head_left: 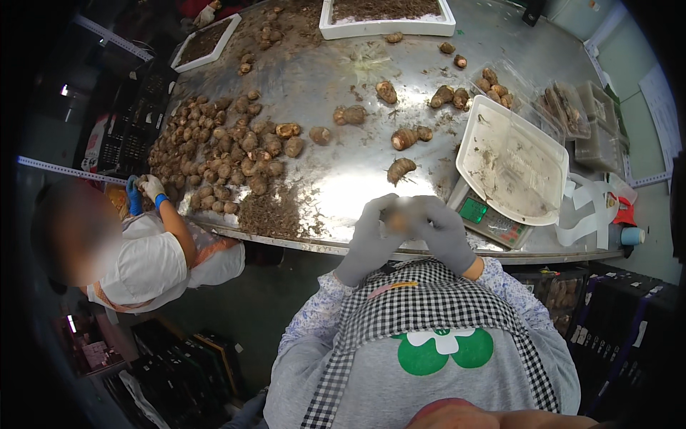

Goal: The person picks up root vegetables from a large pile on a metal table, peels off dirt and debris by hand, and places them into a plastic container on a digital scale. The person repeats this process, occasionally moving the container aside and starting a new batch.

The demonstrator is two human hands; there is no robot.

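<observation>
Between my two grey-gloved hands, at the near edge of the table, is a brownish taro corm [400, 219], blurred in the picture. My left hand [370, 237] closes round its left side, and my right hand [446, 234] grips it from the right. Just beyond my hands lies a curved, ridged taro [401, 170] on the metal. Farther off sit a larger ringed taro [404, 139] and a small one [424, 134] touching it. To the left, a big heap of small taros [229, 143] spreads over the table.
At right a white plastic tub [493, 161] rests tilted on a scale [493, 222] with a green display. Behind it are clear plastic boxes [593, 136]. White foam trays [386, 28] stand at the far side. A co-worker [143, 250] in gloves works at left; loose soil [271, 212] covers the table there.
</observation>
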